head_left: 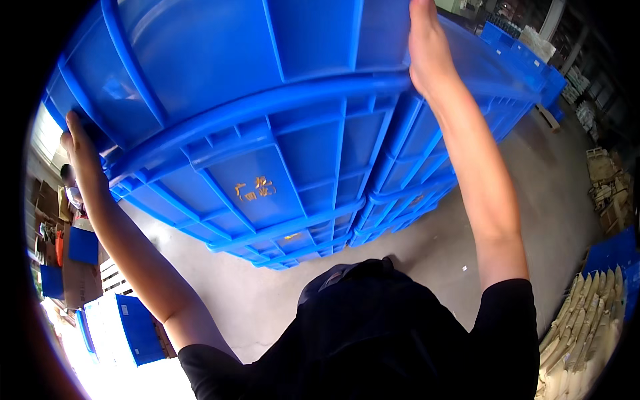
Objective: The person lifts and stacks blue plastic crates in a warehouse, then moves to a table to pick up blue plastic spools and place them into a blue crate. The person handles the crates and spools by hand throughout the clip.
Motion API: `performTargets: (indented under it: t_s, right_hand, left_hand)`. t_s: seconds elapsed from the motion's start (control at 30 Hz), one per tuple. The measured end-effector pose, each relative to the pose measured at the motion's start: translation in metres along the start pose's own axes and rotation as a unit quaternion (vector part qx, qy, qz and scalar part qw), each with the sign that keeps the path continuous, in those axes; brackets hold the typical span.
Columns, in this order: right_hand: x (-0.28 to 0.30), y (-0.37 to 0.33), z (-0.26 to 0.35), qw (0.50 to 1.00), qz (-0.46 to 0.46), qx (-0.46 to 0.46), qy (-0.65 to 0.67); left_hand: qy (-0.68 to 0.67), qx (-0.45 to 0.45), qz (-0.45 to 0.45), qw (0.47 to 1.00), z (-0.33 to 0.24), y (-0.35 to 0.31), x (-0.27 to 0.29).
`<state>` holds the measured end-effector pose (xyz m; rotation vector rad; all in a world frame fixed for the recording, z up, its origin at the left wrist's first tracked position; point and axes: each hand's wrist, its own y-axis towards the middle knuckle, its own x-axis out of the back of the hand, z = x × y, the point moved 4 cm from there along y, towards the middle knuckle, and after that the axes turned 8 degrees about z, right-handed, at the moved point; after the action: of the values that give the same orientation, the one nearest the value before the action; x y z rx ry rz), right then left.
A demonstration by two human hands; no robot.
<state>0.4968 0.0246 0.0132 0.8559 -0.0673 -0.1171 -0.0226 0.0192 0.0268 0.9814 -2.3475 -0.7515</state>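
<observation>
A large blue plastic crate with ribbed walls tops a stack, directly in front of me. My left hand grips its left end, the thumb pointing up along the wall. At its right end, my right hand presses against the side, with most of the fingers cut off by the upper edge or out of sight. Beneath it sits another blue crate with orange markings on its wall. A second stack of blue crates stands close on the right, a narrow gap between the two.
Grey concrete floor surrounds the stacks. Pale sacks are piled at the lower right, and more blue crates stand at the far right. To the left are a blue bin, cardboard boxes and another person.
</observation>
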Motion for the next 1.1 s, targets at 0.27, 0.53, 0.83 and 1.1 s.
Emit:
performTargets:
  t_s: [0.27,0.53,0.83,1.1]
  right_hand:
    - [-0.01,0.002,0.025,0.999,-0.004,0.025,-0.034]
    - [-0.028,0.012,0.045,0.994,-0.019,-0.027,0.104]
    - [-0.005,0.033,0.012,0.989,-0.127,0.063,-0.032]
    - [0.016,0.047,0.004,0.98,-0.095,-0.149,-0.088]
  left_hand:
    - [-0.016,0.005,-0.009,1.0,-0.018,-0.021,0.008]
    - [-0.078,-0.082,-0.116,0.987,-0.041,0.036,0.021]
    - [-0.018,-0.1,-0.185,0.978,-0.044,0.022,0.004]
    - [0.001,-0.081,-0.228,0.97,-0.071,0.003,-0.005]
